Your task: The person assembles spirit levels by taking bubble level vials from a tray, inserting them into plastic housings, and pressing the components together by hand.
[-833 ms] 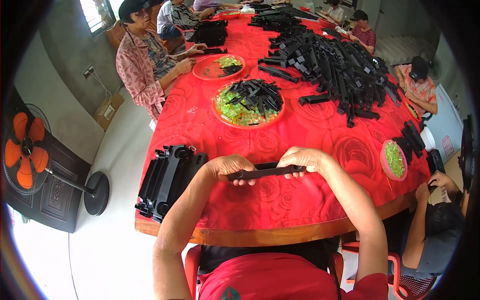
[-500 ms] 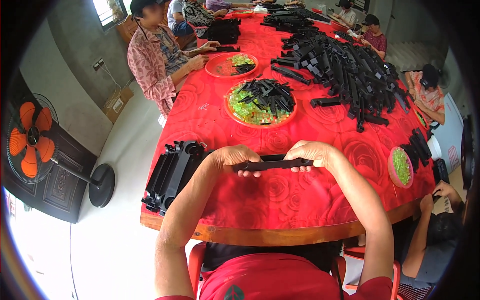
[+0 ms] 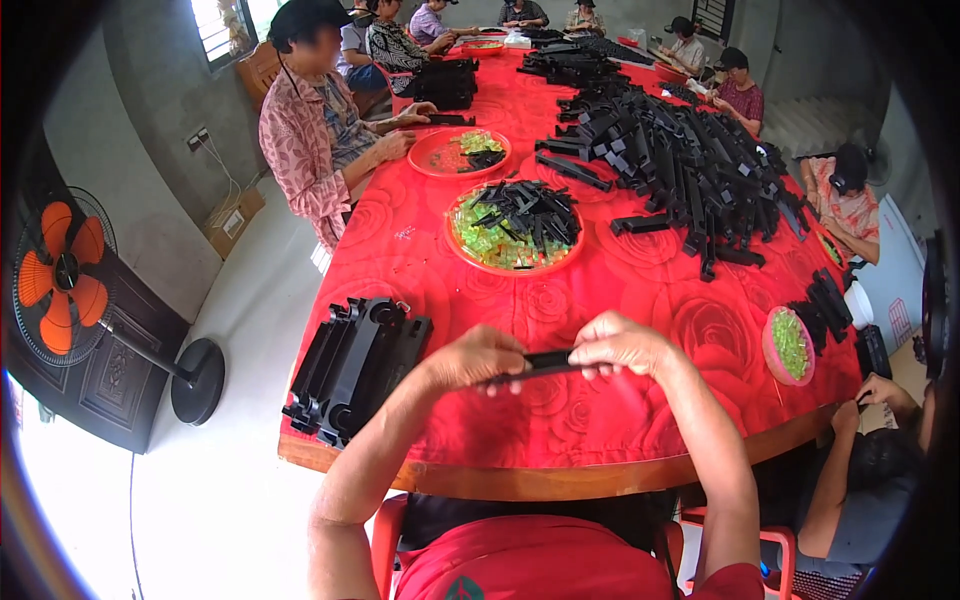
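Observation:
Between my hands, above the red cloth, I hold a long black plastic part [image 3: 549,361]. My left hand [image 3: 478,359] grips its left end and my right hand [image 3: 618,345] its right end, thumbs on top and fingertips curled below. Both ends of the part are partly hidden by my fingers. To the left of my left hand lies a row of similar black plastic parts [image 3: 362,362], side by side near the table edge. Beyond my hands stands a red plate [image 3: 461,254] heaped with small yellow-green pieces [image 3: 487,243] and thin black strips [image 3: 535,212].
A large heap of black parts [image 3: 680,170] covers the table's far right. Another red plate [image 3: 425,160] sits beside a person in a pink shirt [image 3: 300,150]. At right is a pink bowl [image 3: 772,350] of green pieces. A fan [image 3: 66,272] stands left; several people sit around the table.
My hands have come closer together on the black part, and the part looks rotated, with its right end a little higher. The view has tilted up slightly.

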### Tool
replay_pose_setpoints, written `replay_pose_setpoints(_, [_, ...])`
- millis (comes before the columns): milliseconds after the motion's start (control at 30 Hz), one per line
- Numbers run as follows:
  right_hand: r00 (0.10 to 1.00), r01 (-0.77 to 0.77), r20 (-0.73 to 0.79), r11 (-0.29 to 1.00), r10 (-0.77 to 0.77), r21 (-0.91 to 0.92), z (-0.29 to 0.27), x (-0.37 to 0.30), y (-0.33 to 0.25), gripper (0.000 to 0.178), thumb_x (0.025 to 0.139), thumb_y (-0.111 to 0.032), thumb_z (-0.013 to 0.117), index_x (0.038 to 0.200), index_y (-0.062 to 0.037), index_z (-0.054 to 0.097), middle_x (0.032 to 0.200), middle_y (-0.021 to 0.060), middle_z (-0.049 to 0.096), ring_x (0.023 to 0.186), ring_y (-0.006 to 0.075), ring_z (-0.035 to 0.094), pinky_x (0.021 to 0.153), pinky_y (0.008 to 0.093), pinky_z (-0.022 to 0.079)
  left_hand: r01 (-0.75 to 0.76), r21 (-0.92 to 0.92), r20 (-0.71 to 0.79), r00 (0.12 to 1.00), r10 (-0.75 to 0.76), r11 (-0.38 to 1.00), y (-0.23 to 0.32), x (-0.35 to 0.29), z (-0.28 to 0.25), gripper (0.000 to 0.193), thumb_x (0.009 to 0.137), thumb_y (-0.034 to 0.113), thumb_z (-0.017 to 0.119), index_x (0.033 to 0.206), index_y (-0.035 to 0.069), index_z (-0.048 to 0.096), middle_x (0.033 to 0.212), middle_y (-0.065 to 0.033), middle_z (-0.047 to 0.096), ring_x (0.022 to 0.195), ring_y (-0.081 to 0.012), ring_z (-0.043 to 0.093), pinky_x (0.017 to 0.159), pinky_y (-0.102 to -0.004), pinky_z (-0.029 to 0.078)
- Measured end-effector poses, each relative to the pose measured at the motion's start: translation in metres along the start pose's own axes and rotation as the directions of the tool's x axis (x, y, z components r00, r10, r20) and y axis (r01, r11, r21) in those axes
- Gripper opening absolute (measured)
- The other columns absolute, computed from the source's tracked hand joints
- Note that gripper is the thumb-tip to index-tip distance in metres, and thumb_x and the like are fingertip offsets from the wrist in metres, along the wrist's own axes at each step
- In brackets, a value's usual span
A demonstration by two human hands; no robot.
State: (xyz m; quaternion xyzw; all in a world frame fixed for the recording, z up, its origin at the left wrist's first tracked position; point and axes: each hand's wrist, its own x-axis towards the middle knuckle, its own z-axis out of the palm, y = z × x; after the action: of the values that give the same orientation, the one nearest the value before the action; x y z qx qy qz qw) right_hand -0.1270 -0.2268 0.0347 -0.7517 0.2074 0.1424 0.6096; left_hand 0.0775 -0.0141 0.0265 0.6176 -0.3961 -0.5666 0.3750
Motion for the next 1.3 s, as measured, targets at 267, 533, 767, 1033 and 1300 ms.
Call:
replay_pose_setpoints(267, [0.99, 0.132, 0.04, 0.989, -0.136, 0.073, 0.027, -0.016, 0.047, 0.023, 0.093, -0.02, 0.077, 0.102, 0.0007, 0.077, 0.077, 0.0041, 0.075, 0.061, 0.0063, 0.061, 0.055, 0.0235, 0.046, 0.053, -0.022, 0.049, 0.997, -0.052, 0.998, -0.035, -0.014, 0.045, 0.027, 0.098, 0.021, 0.066, 0.111, 0.0, 0.076, 0.081, -0.0022, 0.073, 0.058, -0.0077, 0.06, 0.05, -0.0248, 0.046])
replay_pose_setpoints(533, [0.987, 0.155, 0.03, 0.986, -0.157, 0.058, 0.033, -0.016, 0.047, 0.02, 0.093, -0.016, 0.075, 0.103, 0.0015, 0.076, 0.08, 0.0059, 0.076, 0.068, 0.009, 0.067, 0.059, 0.0248, 0.049, -0.001, -0.035, -0.028, 1.0, 0.0, 0.999, -0.041, -0.018, 0.052, 0.022, 0.101, 0.017, 0.068, 0.112, -0.001, 0.076, 0.083, -0.0021, 0.073, 0.058, -0.0063, 0.058, 0.051, -0.0225, 0.044])
replay_pose_setpoints(767, [0.985, 0.174, -0.024, 0.983, -0.173, 0.055, 0.041, -0.025, 0.047, 0.018, 0.09, -0.009, 0.076, 0.104, 0.0021, 0.076, 0.084, 0.0052, 0.075, 0.075, 0.009, 0.068, 0.067, 0.0255, 0.051, -0.038, 0.031, -0.071, 0.997, 0.04, 0.999, -0.045, -0.021, 0.058, 0.022, 0.098, 0.012, 0.069, 0.113, -0.001, 0.078, 0.08, -0.0014, 0.072, 0.059, -0.0059, 0.056, 0.053, -0.0236, 0.044])
replay_pose_setpoints(1033, [0.933, 0.302, -0.157, 0.942, -0.324, -0.144, 0.052, -0.026, 0.045, 0.021, 0.085, -0.004, 0.081, 0.104, 0.0023, 0.076, 0.089, 0.0041, 0.076, 0.082, 0.0109, 0.07, 0.076, 0.0298, 0.055, -0.129, 0.296, -0.288, 0.933, 0.217, 0.946, -0.047, -0.037, 0.073, 0.024, 0.092, 0.015, 0.072, 0.111, 0.002, 0.078, 0.078, -0.0074, 0.073, 0.068, -0.0167, 0.068, 0.063, -0.0348, 0.054])
replay_pose_setpoints(1300, [0.76, 0.584, -0.425, 0.803, -0.491, 0.115, 0.046, -0.041, 0.042, 0.06, 0.088, -0.027, 0.082, 0.139, -0.0002, 0.064, 0.132, 0.007, 0.069, 0.124, 0.0155, 0.057, 0.105, 0.0329, 0.045, -0.246, 0.594, -0.503, 0.63, 0.592, 0.766, -0.012, -0.148, 0.046, 0.036, 0.083, 0.007, 0.074, 0.118, 0.002, 0.069, 0.096, -0.0214, 0.072, 0.086, -0.0414, 0.073, 0.077, -0.0484, 0.059])
